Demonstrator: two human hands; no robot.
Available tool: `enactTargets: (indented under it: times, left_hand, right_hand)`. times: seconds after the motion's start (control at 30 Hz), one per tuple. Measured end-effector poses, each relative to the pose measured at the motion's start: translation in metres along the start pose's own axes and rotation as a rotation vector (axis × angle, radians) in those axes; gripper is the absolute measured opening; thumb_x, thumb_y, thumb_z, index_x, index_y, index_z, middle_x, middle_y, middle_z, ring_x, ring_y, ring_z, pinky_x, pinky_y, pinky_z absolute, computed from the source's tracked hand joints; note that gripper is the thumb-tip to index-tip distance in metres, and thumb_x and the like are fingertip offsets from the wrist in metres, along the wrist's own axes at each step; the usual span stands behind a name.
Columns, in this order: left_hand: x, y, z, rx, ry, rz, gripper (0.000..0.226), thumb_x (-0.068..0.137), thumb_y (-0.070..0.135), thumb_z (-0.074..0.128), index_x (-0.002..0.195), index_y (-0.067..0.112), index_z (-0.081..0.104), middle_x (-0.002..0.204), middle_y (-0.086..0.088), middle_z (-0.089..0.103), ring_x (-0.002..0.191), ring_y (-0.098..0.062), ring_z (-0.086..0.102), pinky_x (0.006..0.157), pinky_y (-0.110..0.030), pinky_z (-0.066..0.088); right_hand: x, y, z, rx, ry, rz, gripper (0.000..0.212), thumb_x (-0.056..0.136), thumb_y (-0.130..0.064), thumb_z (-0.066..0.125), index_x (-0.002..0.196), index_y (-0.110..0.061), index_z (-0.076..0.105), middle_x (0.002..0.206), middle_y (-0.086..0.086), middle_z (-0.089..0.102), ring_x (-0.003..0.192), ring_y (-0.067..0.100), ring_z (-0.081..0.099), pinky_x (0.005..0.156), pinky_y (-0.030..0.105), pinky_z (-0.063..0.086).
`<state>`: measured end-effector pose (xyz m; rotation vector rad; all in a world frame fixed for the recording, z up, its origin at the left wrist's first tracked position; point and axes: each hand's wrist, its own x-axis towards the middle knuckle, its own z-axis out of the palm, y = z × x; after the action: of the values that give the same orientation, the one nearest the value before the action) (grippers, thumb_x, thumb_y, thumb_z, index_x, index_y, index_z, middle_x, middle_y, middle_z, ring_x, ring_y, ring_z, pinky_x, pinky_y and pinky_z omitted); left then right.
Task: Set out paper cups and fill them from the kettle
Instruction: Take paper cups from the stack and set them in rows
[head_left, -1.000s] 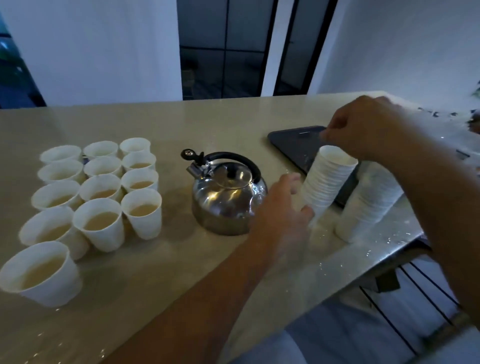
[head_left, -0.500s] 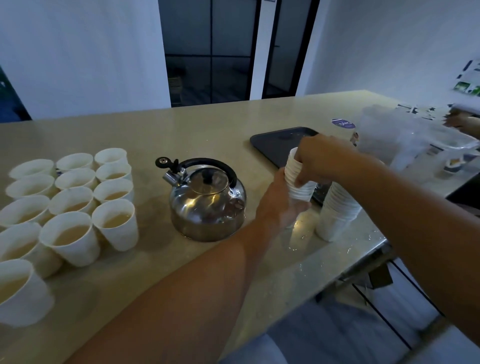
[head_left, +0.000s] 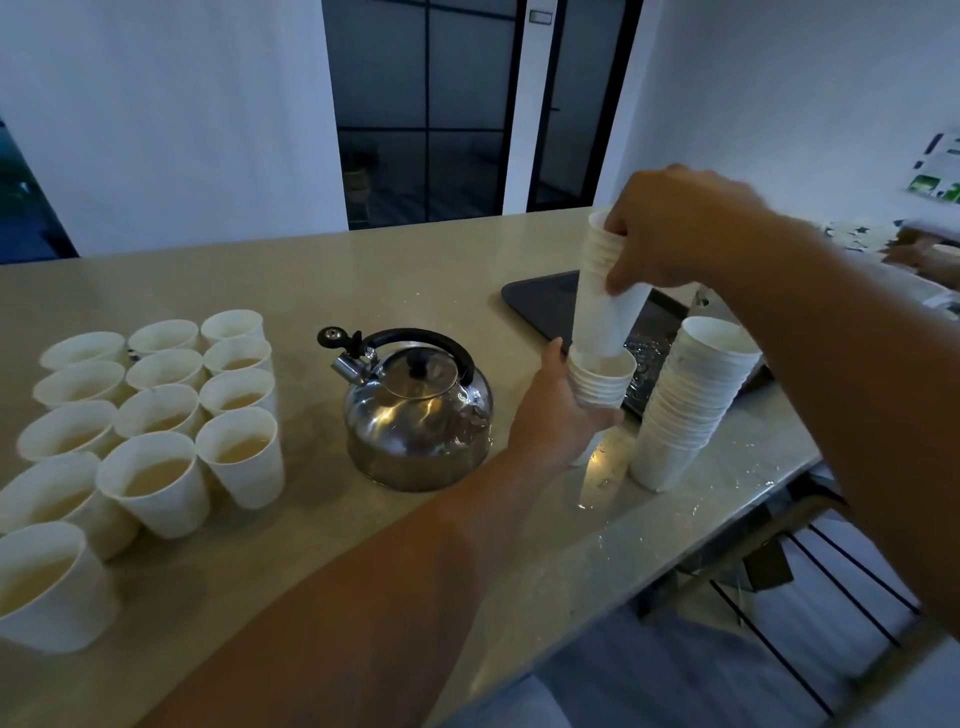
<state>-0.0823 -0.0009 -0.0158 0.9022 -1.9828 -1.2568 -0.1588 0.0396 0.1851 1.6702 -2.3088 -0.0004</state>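
Note:
A steel kettle (head_left: 418, 413) with a black handle stands mid-counter. To its left, several white paper cups (head_left: 240, 452) stand in rows, most holding pale liquid. Right of the kettle, my left hand (head_left: 558, 415) grips the lower stack of nested cups (head_left: 602, 382) on the counter. My right hand (head_left: 675, 228) grips an upper bunch of cups (head_left: 605, 306), lifted partly out of the lower stack. A second tall stack of cups (head_left: 685, 410) stands further right.
A dark tray (head_left: 540, 301) lies behind the stacks. The beige counter (head_left: 311, 280) is wet with drops near its right edge (head_left: 727, 499). Another person's hand (head_left: 924, 260) and papers show at the far right. A chair frame sits below the counter edge.
My right hand has pulled the upper bunch of cups up out of the stack, while my left hand holds the lower part down. The camera view has shifted slightly.

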Motion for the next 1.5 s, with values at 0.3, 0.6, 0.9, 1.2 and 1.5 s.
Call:
enactTargets:
  times: [0.3, 0.6, 0.9, 1.2, 1.5]
  left_hand:
    - [-0.058, 0.014, -0.099, -0.325, 0.300, 0.095, 0.112, 0.066, 0.042, 0.089, 0.149, 0.045, 0.014, 0.134, 0.014, 0.044, 0.115, 0.006, 0.051, 0.094, -0.025, 0.049]
    - [-0.187, -0.067, -0.187, -0.084, 0.476, 0.046, 0.092, 0.070, 0.030, 0.087, 0.142, 0.048, 0.033, 0.128, 0.038, 0.050, 0.120, 0.006, 0.053, 0.093, -0.024, 0.051]
    - [-0.245, -0.095, -0.227, 0.018, 0.597, -0.170, 0.083, 0.069, 0.036, 0.087, 0.137, 0.043, 0.038, 0.118, 0.025, 0.056, 0.100, 0.014, 0.053, 0.065, -0.006, 0.047]
    - [-0.256, -0.097, -0.232, -0.076, 0.591, -0.222, 0.071, 0.074, 0.039, 0.083, 0.130, 0.045, 0.039, 0.113, 0.020, 0.058, 0.095, 0.008, 0.058, 0.063, -0.012, 0.052]
    - [-0.259, -0.089, -0.226, -0.150, 0.555, -0.096, 0.083, 0.077, 0.020, 0.083, 0.139, 0.043, 0.033, 0.116, 0.021, 0.057, 0.100, -0.003, 0.062, 0.072, -0.022, 0.057]
  right_hand:
    - [-0.032, -0.080, -0.027, 0.105, 0.120, -0.214, 0.029, 0.077, -0.039, 0.077, 0.075, -0.022, 0.055, 0.072, -0.004, 0.052, 0.065, 0.016, 0.052, 0.058, 0.028, 0.038]
    - [-0.086, -0.199, 0.060, 0.702, -0.279, -0.572, 0.021, 0.082, -0.039, 0.076, 0.077, -0.023, 0.065, 0.070, -0.008, 0.061, 0.062, 0.005, 0.053, 0.055, 0.020, 0.038]
    - [-0.091, -0.259, 0.068, 0.802, -0.341, -0.689, 0.013, 0.098, -0.026, 0.059, 0.102, -0.030, 0.070, 0.085, -0.022, 0.061, 0.082, -0.004, 0.055, 0.069, 0.015, 0.041]
    - [-0.102, -0.283, 0.082, 0.767, -0.223, -0.725, 0.015, 0.102, -0.027, 0.049, 0.094, -0.036, 0.056, 0.087, -0.018, 0.060, 0.082, 0.003, 0.054, 0.072, 0.025, 0.046]
    - [-0.085, -0.268, 0.070, 0.814, -0.136, -0.689, 0.010, 0.100, -0.024, 0.055, 0.102, -0.030, 0.062, 0.085, -0.026, 0.055, 0.077, -0.014, 0.050, 0.063, 0.001, 0.034]
